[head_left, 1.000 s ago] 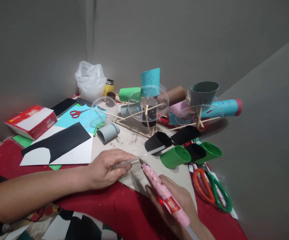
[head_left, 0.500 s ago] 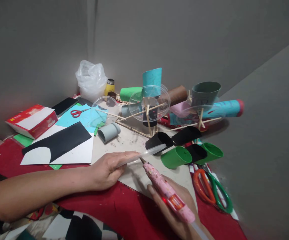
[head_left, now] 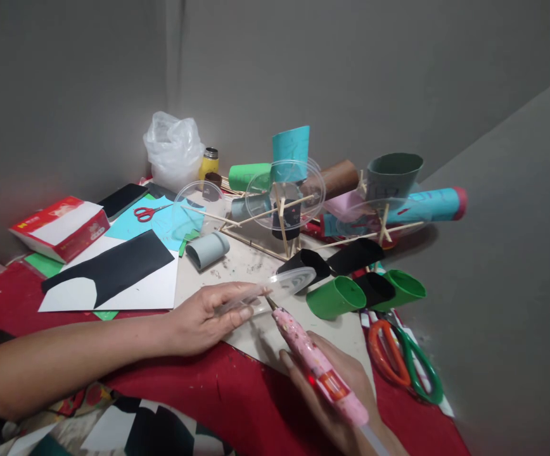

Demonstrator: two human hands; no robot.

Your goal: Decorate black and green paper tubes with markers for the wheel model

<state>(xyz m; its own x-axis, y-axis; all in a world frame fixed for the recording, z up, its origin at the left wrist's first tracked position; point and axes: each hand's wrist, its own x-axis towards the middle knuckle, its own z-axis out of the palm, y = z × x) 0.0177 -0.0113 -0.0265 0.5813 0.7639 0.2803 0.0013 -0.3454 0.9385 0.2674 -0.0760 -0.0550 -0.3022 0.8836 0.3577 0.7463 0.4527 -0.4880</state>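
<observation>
My left hand [head_left: 203, 316] is closed on a clear plastic lid [head_left: 275, 288], which it holds nearly edge-on and tilted just above the table. My right hand [head_left: 339, 399] grips a pink glue gun [head_left: 315, 364]. Its metal tip points up and left and sits right at the near edge of the lid. Just beyond the lid lie black and green paper-covered tubes [head_left: 334, 294]. Behind them stands a frame of wooden sticks [head_left: 282, 221] that carries clear lids and coloured tubes.
Orange and green scissors [head_left: 403, 364] lie at the right on the red cloth. A black and white sheet [head_left: 113, 275], a red box [head_left: 59, 228], a phone [head_left: 123, 199], red scissors [head_left: 144, 214] and a plastic bag [head_left: 173, 152] sit to the left and back. Grey walls close in behind and right.
My left hand has turned the clear lid so more of its face shows. The glue gun's tip stays at the lid's near edge, and my right hand has hardly moved.
</observation>
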